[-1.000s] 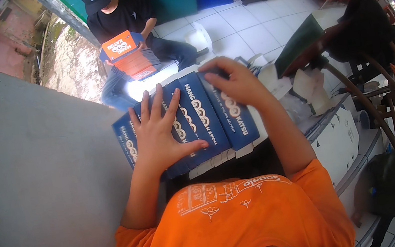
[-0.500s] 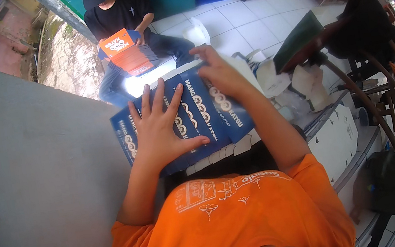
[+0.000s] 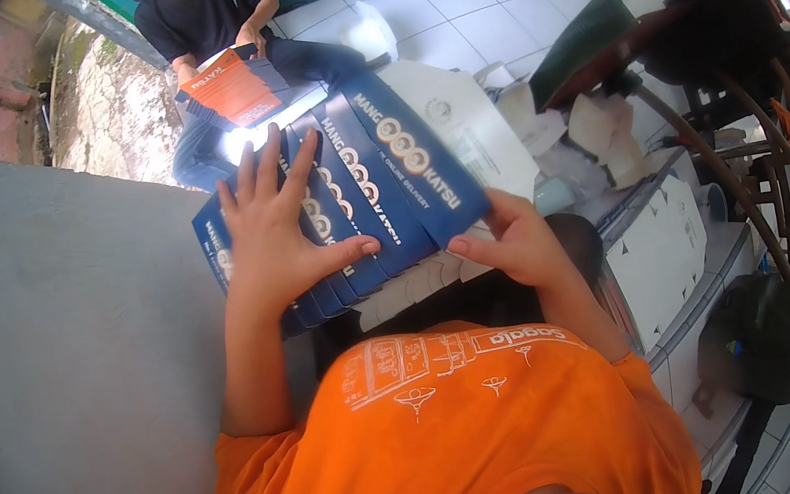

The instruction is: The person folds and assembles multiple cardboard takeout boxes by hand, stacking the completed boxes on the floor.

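An overlapping row of flat blue cartons with white-and-beige print lies in front of me, white edges showing along the near side. My left hand rests on the row with its fingers spread. At the right end, my right hand pinches the near right corner of the rightmost blue carton between thumb and fingers. This carton is tilted and overlaps its neighbour. Just beyond it to the right is a pale flat carton sheet with faint print.
Opposite me sits a person in dark clothes, holding a stack of orange cartons. A grey wall runs along my left. Wooden chairs, crumpled pale packaging and a dark green bag are at the right.
My right hand has gone from the far edge of the cartons to the near right corner. The rightmost carton is turned and shifted up. My left hand stays spread on the row.
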Motion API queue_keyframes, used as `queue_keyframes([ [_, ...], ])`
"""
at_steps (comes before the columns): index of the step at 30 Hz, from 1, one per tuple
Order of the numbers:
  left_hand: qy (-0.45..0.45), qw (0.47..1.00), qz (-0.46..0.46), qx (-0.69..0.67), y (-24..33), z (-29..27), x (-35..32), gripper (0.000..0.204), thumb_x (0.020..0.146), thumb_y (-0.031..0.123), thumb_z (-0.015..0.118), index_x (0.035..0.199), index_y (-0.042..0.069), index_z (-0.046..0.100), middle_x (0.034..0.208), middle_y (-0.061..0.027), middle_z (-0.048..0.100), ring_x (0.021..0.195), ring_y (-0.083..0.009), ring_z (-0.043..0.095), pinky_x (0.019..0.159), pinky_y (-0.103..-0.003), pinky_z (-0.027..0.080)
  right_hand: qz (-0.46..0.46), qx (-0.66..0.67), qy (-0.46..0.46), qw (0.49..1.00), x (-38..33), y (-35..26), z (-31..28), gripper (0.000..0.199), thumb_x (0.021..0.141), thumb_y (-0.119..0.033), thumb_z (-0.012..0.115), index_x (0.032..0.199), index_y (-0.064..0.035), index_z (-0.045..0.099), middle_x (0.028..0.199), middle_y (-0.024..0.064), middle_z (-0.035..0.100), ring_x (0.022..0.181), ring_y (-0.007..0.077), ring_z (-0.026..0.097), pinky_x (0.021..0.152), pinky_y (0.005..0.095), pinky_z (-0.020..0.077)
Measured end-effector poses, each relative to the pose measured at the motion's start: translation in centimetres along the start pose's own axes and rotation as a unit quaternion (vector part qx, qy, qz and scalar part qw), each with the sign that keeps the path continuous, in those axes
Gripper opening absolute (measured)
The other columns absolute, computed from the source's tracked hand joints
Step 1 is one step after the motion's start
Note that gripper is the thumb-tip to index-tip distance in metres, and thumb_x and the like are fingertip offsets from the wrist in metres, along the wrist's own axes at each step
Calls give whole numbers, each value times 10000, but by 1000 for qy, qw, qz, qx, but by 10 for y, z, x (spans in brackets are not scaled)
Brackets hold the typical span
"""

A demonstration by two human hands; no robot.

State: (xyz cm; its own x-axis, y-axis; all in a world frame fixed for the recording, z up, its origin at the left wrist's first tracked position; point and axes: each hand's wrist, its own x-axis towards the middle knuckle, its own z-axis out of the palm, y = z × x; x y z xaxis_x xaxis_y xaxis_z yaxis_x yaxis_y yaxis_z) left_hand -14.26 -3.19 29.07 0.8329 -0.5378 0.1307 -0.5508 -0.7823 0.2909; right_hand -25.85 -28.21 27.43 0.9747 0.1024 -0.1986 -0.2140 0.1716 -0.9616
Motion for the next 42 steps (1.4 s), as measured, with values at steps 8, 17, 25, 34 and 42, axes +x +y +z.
queue_keyframes([
  [8,-19,999,-16,24,2,-3,0,1159,488,753,746,1463,219,417,1529,-219,291,1418,-474,200,1104,-676,65,-53,13,-10,998,14,23,3,517,855,-118,722,1295,44,506,1221,110,594,1140,160,510,998,300,403],
  [17,-83,993,56,61,30,-10,-4,1000,619,554,723,1496,243,357,1562,-277,167,1445,-478,123,1115,-655,71,-52,23,-32,998,22,48,22,463,876,-176,725,1256,17,542,1149,68,640,1069,133,554,960,293,434],
  [25,-76,994,40,60,23,-11,-5,1101,482,553,782,1476,275,397,1542,-285,226,1440,-469,167,1111,-658,117,-102,-47,-1,994,28,43,26,412,886,-200,716,1197,22,561,1102,96,663,1024,137,588,924,293,459],
  [34,-61,996,53,46,21,-11,-8,1034,526,528,796,1458,283,422,1531,-292,234,1426,-486,180,1094,-677,118,-157,-135,45,977,26,47,47,397,894,-223,701,1148,40,545,1071,168,654,982,238,628,867,321,488],
  [42,-57,996,51,43,24,-13,-8,1048,518,531,793,1461,270,417,1543,-280,218,1429,-482,176,1092,-680,109,-193,-84,-93,973,24,57,46,408,919,-146,566,1262,35,443,1201,205,560,1057,327,581,947,398,443],
])
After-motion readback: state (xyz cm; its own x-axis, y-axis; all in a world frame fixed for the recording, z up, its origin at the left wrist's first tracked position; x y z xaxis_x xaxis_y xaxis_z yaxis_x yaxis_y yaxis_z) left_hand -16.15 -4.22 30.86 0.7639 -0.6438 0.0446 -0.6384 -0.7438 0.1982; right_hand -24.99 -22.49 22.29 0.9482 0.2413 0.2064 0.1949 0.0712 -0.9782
